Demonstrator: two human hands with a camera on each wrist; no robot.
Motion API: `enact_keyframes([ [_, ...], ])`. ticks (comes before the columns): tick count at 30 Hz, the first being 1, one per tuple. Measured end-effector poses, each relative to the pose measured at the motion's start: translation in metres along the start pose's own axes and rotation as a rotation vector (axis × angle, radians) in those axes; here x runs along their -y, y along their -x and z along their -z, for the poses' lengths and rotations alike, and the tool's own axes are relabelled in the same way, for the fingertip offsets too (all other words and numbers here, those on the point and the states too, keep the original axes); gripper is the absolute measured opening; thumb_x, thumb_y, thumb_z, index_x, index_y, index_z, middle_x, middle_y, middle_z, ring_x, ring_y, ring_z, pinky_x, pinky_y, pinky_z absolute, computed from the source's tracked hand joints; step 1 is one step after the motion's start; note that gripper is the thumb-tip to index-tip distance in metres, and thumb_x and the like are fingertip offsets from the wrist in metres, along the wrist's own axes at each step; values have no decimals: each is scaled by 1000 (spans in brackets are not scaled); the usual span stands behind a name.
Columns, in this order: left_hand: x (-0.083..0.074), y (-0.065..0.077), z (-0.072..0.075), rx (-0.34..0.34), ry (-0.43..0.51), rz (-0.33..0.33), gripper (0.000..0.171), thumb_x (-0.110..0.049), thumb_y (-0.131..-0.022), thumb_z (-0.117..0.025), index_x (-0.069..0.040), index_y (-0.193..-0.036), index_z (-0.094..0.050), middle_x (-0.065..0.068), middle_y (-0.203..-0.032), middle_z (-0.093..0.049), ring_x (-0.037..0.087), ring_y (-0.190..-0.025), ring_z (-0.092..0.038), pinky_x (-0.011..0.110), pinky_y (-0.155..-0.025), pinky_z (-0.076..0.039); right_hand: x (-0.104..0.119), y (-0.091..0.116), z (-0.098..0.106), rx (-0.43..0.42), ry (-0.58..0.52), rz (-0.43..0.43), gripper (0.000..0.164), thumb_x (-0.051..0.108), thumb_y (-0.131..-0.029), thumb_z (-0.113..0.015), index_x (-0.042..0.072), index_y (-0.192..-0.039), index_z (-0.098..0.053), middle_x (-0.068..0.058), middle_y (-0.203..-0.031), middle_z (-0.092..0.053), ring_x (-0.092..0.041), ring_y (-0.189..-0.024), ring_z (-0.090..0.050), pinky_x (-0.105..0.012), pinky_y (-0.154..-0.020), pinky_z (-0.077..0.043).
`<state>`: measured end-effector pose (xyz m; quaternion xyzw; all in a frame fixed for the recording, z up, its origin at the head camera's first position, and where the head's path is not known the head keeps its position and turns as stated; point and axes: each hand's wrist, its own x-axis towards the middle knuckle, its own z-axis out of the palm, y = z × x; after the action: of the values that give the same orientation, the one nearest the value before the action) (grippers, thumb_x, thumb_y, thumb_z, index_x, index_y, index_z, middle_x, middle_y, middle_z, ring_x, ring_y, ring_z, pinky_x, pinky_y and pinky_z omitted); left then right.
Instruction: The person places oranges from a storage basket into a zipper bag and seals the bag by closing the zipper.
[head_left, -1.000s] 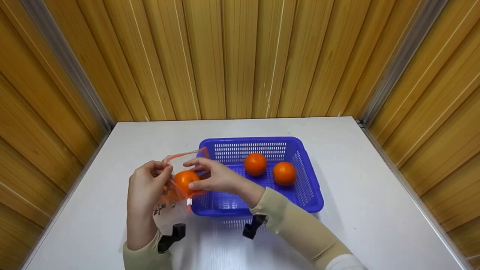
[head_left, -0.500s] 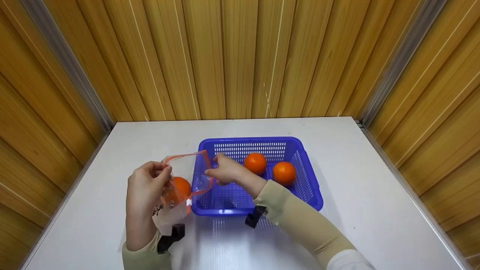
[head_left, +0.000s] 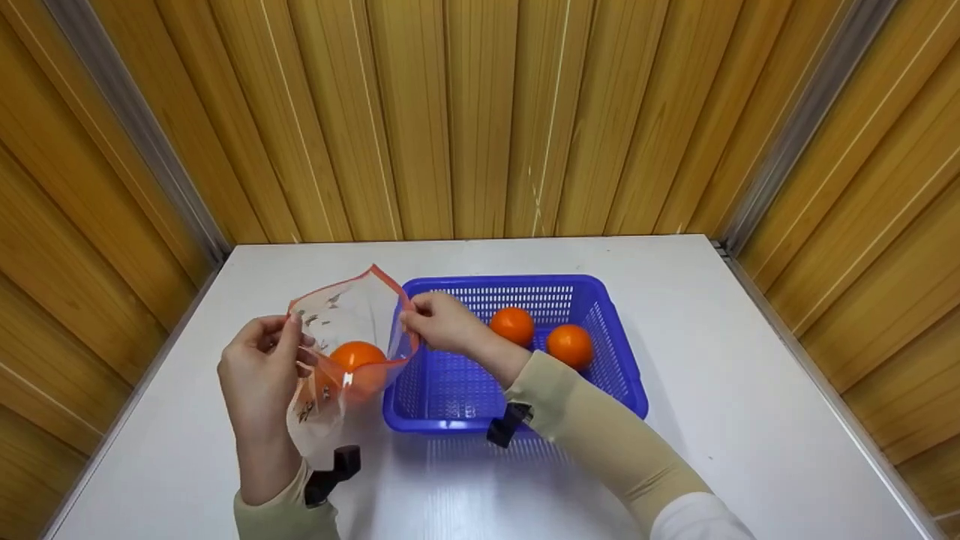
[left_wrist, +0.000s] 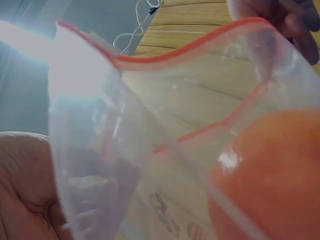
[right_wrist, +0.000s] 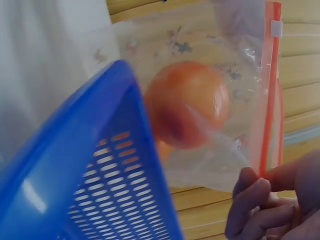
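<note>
A clear zip bag (head_left: 352, 307) with orange edging and small dark prints stands with its mouth spread between my hands. My left hand (head_left: 262, 367) pinches the left side of its rim. On the opposite side, my right hand (head_left: 446, 322) grips the rim between thumb and fingers, above the basket's left end. Inside the bag sits an orange (head_left: 358, 356); the right wrist view shows this orange (right_wrist: 187, 105) through the plastic, with part of a second orange fruit (right_wrist: 163, 150) below it. A white slider (right_wrist: 276, 29) sits on the zip strip.
A blue plastic basket (head_left: 517, 279) with slotted walls stands on the white table (head_left: 720, 390), right of the bag. Two oranges lie in it, a left one (head_left: 512, 326) and a right one (head_left: 570, 346). Wood-patterned panels (head_left: 480, 120) rise behind and at both sides.
My right hand has let go of the orange, which dropped into the bag, and has taken hold of the bag's right rim. My left hand moved left, and the bag's mouth is wider.
</note>
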<state>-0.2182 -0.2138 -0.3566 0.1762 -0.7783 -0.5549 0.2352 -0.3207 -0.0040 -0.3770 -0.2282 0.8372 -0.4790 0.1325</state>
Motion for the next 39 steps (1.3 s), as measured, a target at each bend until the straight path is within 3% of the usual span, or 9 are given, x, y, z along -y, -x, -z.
enact_keyframes([
  [3, 1, -1, 4, -4, 36, 1, 26, -23, -101, -66, 1, -111, -69, -8, -71, -66, 6, -52, -63, 19, -52, -56, 12, 1, 0, -46, -22, 79, 26, 18, -105, -57, 9, -81, -63, 5, -63, -52, -8, -53, -44, -18, -50, -37],
  [9, 1, -6, 11, -13, 45, 40, 29, -27, -103, -64, -1, -114, -69, -13, -69, -64, 6, -54, -64, 19, -54, -57, 32, -4, 0, -114, -40, 170, 26, 15, -104, -57, 7, -80, -62, 6, -66, -54, -7, -57, -44, -19, -54, -34],
  [17, -12, -26, 20, -29, 54, 9, 30, -29, -103, -62, -1, -112, -68, -19, -63, -62, 1, -51, -62, 17, -52, -56, 53, -14, 9, -171, -70, 213, 28, 15, -105, -56, 12, -77, -58, 8, -72, -59, -6, -60, -46, -18, -55, -36],
  [22, -21, -40, 25, -27, 25, 37, 33, -32, -103, -62, -3, -117, -68, -16, -66, -62, 3, -53, -63, 17, -55, -56, 58, -19, 12, -185, -98, 212, 27, 15, -106, -55, 14, -79, -58, 8, -70, -58, -7, -59, -46, -19, -55, -36],
  [26, -25, -44, 23, -27, -42, 49, 34, -33, -103, -62, -3, -119, -68, -11, -70, -62, 3, -54, -62, 16, -55, -56, 49, -22, 12, -164, -84, 152, 24, 16, -106, -56, 9, -84, -63, 6, -71, -59, -7, -62, -50, -18, -56, -38],
  [31, -23, -39, 12, 20, -191, 43, 36, -33, -105, -58, -2, -122, -68, 0, -78, -63, 5, -54, -57, 15, -52, -53, 26, -23, 13, -92, 2, -1, 29, 19, -106, -57, 1, -87, -69, 1, -72, -62, -8, -62, -52, -18, -54, -41],
  [34, -23, -32, 3, 65, -243, 61, 38, -35, -106, -57, -4, -125, -67, 6, -84, -63, 8, -56, -57, 15, -52, -52, 15, -21, 14, -54, 46, -70, 32, 20, -105, -57, 4, -79, -66, 1, -68, -61, -8, -58, -49, -18, -52, -41],
  [39, -23, -19, -11, 102, -242, 39, 35, -33, -105, -60, -3, -121, -68, 11, -87, -66, 13, -57, -59, 15, -53, -51, 1, -16, 20, -2, 58, -125, 31, 20, -104, -59, 12, -75, -60, 3, -64, -59, -8, -54, -49, -18, -51, -42],
])
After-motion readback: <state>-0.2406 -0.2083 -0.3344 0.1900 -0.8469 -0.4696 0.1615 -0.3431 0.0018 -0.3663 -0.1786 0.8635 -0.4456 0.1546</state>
